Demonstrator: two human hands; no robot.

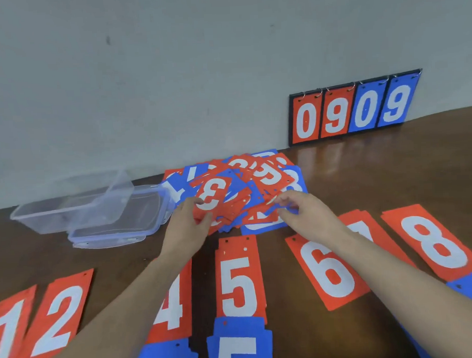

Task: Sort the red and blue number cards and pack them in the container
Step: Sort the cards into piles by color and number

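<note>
**Q:** While both hands work the middle, what fills the scene, biggest first?

**A:** A dark wooden tabletop against a grey wall. At the wall stands a flip scoreboard showing 0, 9, 0, 9, two red and two blue. At left sits one clear plastic container, open, with its lid lying just beside it. A mixed pile of cards, red and blue overlapping, lies mid-table.

**Q:** And the sorted ones?

**A:** Along the near edge runs a row of red cards: 1, 2, 4, 5, 6, one partly hidden, and 8, seven visible. Blue cards start a second row below; at least three show, cut off by the frame.

**Q:** The hands?

**A:** The left hand pinches a red 3 card at the pile's near edge. The right hand has curled fingers at the cards on the pile's right; whether it grips one, I cannot tell.

**Q:** How will cards handle?

**A:** They look thin, light, flat and fairly stiff, probably slick when stacked. Pinching an edge or corner seems best.
</note>
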